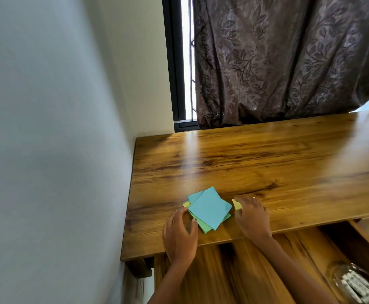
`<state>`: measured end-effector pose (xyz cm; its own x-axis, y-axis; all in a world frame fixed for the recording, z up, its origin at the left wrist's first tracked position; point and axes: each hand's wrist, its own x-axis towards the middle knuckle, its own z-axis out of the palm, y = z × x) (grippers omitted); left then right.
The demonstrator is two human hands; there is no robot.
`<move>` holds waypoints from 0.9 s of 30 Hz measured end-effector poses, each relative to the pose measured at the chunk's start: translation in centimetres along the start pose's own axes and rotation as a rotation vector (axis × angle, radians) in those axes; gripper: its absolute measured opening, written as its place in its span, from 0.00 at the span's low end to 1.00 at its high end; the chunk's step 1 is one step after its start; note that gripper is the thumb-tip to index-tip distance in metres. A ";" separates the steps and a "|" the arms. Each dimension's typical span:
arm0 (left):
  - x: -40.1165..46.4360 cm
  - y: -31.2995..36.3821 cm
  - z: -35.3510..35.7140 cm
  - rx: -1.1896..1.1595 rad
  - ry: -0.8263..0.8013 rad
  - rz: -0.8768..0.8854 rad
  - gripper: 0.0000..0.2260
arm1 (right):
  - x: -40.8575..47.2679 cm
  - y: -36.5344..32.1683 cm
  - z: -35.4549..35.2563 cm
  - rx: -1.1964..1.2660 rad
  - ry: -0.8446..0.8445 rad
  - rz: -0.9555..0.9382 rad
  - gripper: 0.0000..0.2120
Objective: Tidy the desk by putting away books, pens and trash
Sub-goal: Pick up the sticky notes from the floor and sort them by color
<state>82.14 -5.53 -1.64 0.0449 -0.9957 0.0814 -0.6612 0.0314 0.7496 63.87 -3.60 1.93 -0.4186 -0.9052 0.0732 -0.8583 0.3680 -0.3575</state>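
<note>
A loose stack of square paper notes [209, 208], blue on top with green and yellow beneath, lies near the front left of the wooden desk [266, 163]. My left hand [180, 233] rests at the stack's left edge, fingers spread and lightly bent, the thumb tip touching the lower corner. My right hand [252, 216] lies just right of the stack, fingers bent down on the desk. A small yellow paper piece [236, 204] shows under its fingertips; whether the fingers pinch it is unclear.
An open drawer [234, 270] extends below the desk's front edge, with a clear glass container [354, 284] holding white items at its right. A wall stands close on the left. A dark patterned curtain [288, 62] and a window frame hang behind the desk.
</note>
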 end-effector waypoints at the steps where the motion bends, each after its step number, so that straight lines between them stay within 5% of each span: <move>1: 0.0 0.0 0.0 0.002 0.000 0.000 0.18 | 0.2 -0.8 0.3 0.076 -0.010 0.001 0.21; 6: 0.0 -0.1 0.1 0.013 -0.003 -0.010 0.18 | 0.8 -3.2 1.9 0.137 -0.169 0.015 0.30; 15: 0.3 0.1 -0.3 -0.062 -0.016 -0.046 0.17 | 0.1 -4.6 0.8 0.552 0.242 -0.025 0.16; 21: 1.6 1.6 -3.3 -0.807 -0.208 -0.217 0.23 | 0.2 -6.8 -2.7 0.864 0.039 -0.155 0.09; 27: 3.0 -0.3 -5.7 -0.910 -0.497 -0.343 0.23 | -0.1 -9.1 -2.8 0.872 -0.135 -0.287 0.09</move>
<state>86.71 -8.06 2.12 -0.3218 -0.8813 -0.3460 0.1395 -0.4056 0.9034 70.87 -6.23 7.75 -0.1394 -0.9741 0.1781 -0.3742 -0.1147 -0.9202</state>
